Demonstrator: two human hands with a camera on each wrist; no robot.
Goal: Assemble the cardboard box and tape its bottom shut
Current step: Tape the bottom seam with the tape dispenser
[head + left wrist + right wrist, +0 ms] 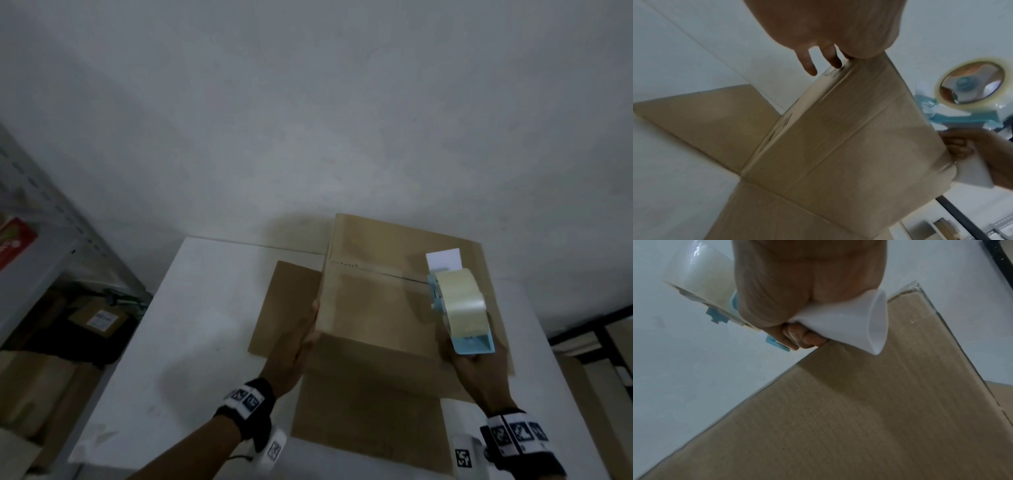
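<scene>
Left hand (294, 339) flat against box (370, 308) edge; right hand (479, 368) grip clamped on tape dispenser (460, 308).

The cardboard box (370, 308) under my left hand (294, 346) is plain brown corrugated board, matt and faintly ribbed, with a dry papery face. In my right hand (479, 373) the tape dispenser (474, 342) is smooth plastic, pale blue in the frame and white at the handle, with a soft sheen. Its tape roll (460, 301) is clear and glossy, catching highlights. The table (191, 329) is a smooth, matt white surface.
</scene>
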